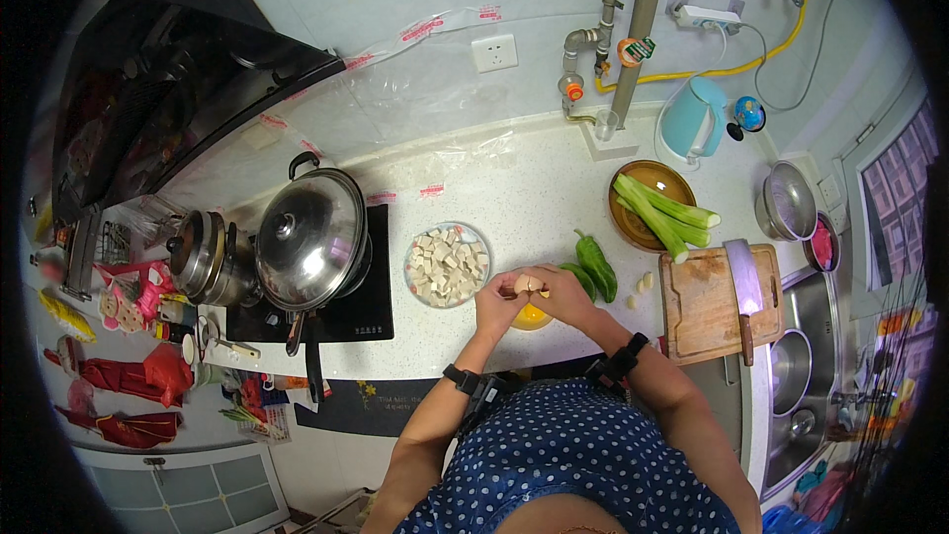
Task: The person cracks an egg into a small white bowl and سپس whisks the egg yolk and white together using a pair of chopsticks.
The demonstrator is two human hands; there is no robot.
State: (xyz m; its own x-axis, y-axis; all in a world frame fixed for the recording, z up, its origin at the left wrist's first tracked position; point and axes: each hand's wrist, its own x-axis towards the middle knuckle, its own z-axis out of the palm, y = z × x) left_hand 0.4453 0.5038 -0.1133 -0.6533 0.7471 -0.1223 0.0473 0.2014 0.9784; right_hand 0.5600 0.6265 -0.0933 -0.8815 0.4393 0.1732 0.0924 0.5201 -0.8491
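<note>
My left hand (498, 302) and my right hand (567, 298) meet over a small bowl, both gripping a brown egg (528, 283) whose shell is cracked across. Yellow egg yolk (532, 313) lies in the bowl, partly hidden by my fingers. To the left is a plate of white tofu cubes (448, 267). Green peppers (596, 265) lie just right of my hands, one partly covered by the right hand. Several peeled garlic cloves (640, 287) lie farther right.
A lidded wok (311, 237) stands on the black cooktop (379, 267) at left. Celery stalks (667, 215) rest on a brown plate (626, 219). A cleaver (744, 278) lies on a wooden cutting board (693, 311), beside the steel sink (812, 311). A blue kettle (689, 119) stands behind.
</note>
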